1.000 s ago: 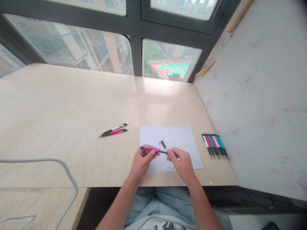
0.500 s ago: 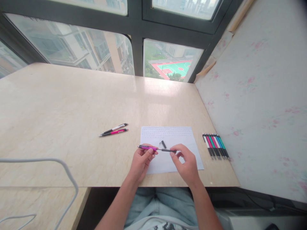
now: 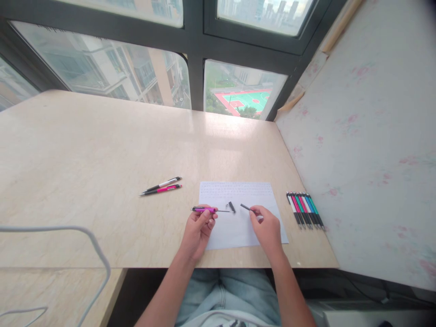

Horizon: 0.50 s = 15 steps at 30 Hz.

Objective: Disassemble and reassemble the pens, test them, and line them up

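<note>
Above the sheet of paper (image 3: 235,234), my left hand (image 3: 199,227) is closed on a purple pen barrel (image 3: 208,210) with a black clip end. A thin refill (image 3: 223,211) sticks out of the barrel's right end. My right hand (image 3: 265,225) pinches a slim black tube (image 3: 245,207), which looks like the pen's lower part, held apart from the refill. On the paper between the hands lies a short black piece (image 3: 232,207), probably a grip sleeve. Beside it is a tiny metallic part (image 3: 227,205), too small to make out.
A white pen (image 3: 166,183) and a pink pen (image 3: 168,188) lie to the left on the table (image 3: 102,181). A row of several coloured pens (image 3: 304,210) lies at the right by the wall (image 3: 368,172). A grey cable (image 3: 91,236) curves across the lower left.
My right hand has drawn the black tube off to the right, away from the purple barrel, and the refill now shows bare. My left hand has shifted slightly left.
</note>
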Available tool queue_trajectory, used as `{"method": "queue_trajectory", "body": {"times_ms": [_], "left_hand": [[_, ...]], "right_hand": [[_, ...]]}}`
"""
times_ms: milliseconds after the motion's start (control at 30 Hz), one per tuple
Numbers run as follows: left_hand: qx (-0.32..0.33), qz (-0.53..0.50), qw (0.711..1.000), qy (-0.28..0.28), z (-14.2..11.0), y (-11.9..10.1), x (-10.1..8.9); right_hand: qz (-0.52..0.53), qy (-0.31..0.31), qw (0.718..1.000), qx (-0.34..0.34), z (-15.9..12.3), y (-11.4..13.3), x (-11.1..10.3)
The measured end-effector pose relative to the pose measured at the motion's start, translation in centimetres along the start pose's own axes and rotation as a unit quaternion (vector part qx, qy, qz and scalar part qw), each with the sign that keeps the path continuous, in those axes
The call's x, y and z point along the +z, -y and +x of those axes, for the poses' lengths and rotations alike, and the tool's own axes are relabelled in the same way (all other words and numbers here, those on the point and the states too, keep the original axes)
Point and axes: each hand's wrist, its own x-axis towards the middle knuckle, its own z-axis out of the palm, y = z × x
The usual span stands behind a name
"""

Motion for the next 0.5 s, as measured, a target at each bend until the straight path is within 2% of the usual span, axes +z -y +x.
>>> {"method": "queue_trajectory", "body": {"times_ms": [133,300,500], "left_hand": [[0.005,0.022,1.000,-0.002,0.0,0.1,0.2],[0.004,0.050,0.999,-0.009,-0.1,0.1,0.4],[0.003,0.056,0.998,-0.007,-0.1,0.1,0.5]], "right_hand": [[-0.091,-0.029,0.994,-0.055,0.4,-0.5,1.6],[-0.109,-0.032,0.989,-0.090,0.7,0.5,1.9],[-0.090,0.091,0.982,-0.141,1.2,1.9,1.5]]}}
